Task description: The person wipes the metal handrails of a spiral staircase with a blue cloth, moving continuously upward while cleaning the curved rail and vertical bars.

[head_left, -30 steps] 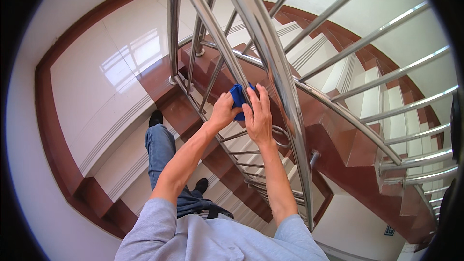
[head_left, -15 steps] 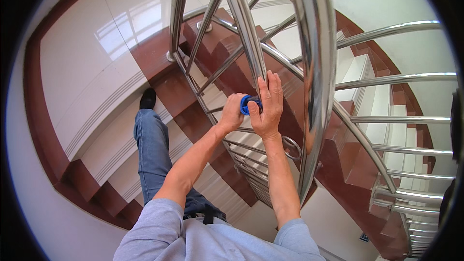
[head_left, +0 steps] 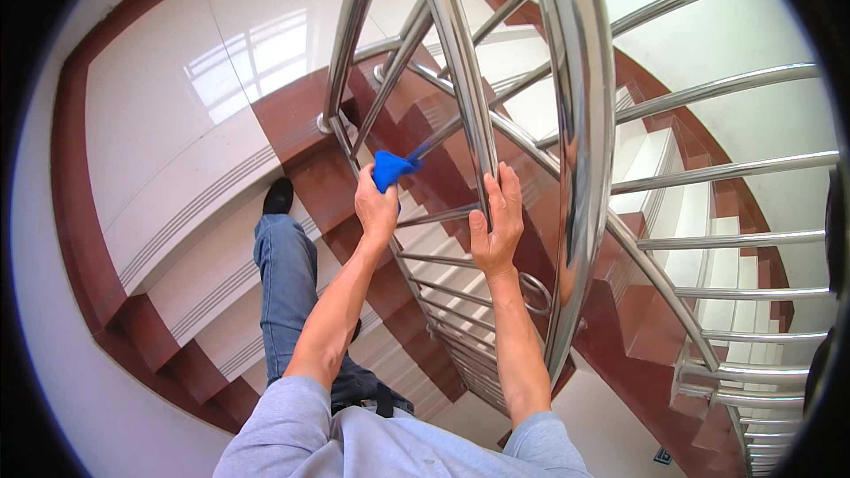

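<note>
A bright blue cloth (head_left: 390, 170) is bunched in my left hand (head_left: 378, 210), whose fingers are closed round it. Its loose end sticks out to the right, a little smeared by motion, in front of the slanting bars. My right hand (head_left: 499, 232) has its fingers stretched out and holds nothing. Its fingertips are at the lower part of a shiny steel bar (head_left: 460, 62) of the stair railing; whether they touch it I cannot tell. To the right of that hand runs the thick polished handrail (head_left: 580, 142).
White and dark red stair steps (head_left: 199, 288) descend on the left, where my shoe (head_left: 278, 196) rests. A glossy landing (head_left: 142, 142) lies beyond. Steel rails (head_left: 726, 180) and another flight (head_left: 699, 204) are on the right. A steel ring (head_left: 535, 294) hangs at the railing.
My left hand has moved left, away from the bar and my right hand, with the blue cloth in it. The cloth has come off the bar. My right hand stays near the bar.
</note>
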Demonstrator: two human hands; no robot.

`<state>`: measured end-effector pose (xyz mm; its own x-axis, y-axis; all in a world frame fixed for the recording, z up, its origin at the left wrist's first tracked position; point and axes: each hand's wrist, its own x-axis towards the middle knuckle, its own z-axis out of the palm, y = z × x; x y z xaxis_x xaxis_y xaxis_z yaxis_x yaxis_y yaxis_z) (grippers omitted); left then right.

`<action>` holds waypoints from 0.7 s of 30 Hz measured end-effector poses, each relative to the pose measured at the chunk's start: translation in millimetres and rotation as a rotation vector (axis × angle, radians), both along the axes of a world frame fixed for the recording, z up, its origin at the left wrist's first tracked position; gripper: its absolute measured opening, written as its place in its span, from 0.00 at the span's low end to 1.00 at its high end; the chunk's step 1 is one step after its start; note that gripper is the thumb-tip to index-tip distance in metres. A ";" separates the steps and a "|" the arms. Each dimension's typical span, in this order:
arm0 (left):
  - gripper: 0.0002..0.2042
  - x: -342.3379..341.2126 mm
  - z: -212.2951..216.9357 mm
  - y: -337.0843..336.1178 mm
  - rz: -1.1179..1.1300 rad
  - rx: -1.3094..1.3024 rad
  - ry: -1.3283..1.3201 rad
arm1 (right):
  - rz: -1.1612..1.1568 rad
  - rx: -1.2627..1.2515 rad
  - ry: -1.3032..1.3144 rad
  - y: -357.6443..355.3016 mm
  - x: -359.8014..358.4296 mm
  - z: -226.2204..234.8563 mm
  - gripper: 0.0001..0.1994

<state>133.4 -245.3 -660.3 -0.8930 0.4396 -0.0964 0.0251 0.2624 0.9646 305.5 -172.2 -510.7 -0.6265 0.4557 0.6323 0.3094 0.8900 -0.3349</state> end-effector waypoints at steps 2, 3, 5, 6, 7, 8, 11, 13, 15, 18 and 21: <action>0.28 -22.5 42.2 15.8 0.128 0.170 0.154 | 0.001 0.004 0.005 -0.8 -0.3 0.3 0.27; 0.29 -27.7 62.4 27.6 0.198 0.240 0.262 | 0.001 0.000 0.007 -1.4 -0.5 0.3 0.27; 0.35 -25.4 95.2 46.6 0.035 0.353 0.194 | -0.005 -0.011 0.007 -2.1 -0.1 0.5 0.27; 0.37 -19.4 106.8 53.3 -0.087 0.381 0.075 | -0.010 -0.016 0.003 -2.3 0.1 0.5 0.27; 0.39 -15.1 113.8 56.2 -0.187 0.459 0.003 | -0.007 -0.020 0.007 -2.3 0.7 0.3 0.27; 0.38 -15.8 116.3 53.9 -0.272 0.458 0.005 | -0.004 -0.029 0.009 -2.1 1.2 0.2 0.27; 0.37 -21.7 114.7 40.4 -0.458 0.531 0.099 | 0.004 -0.044 0.013 -1.0 2.4 -0.6 0.27; 0.37 -28.5 114.1 30.0 -0.522 0.546 0.166 | 0.009 -0.052 0.008 -1.4 2.7 -0.6 0.26; 0.41 -33.2 119.9 29.6 -0.499 0.504 0.418 | 0.015 -0.057 0.012 -2.6 2.6 1.5 0.26; 0.44 -39.1 130.8 28.1 -0.537 0.418 0.369 | 0.006 -0.030 -0.039 -4.0 1.3 11.9 0.26; 0.47 -42.0 133.9 28.9 -0.532 0.358 0.418 | 0.021 0.078 -0.110 0.7 -7.0 28.9 0.26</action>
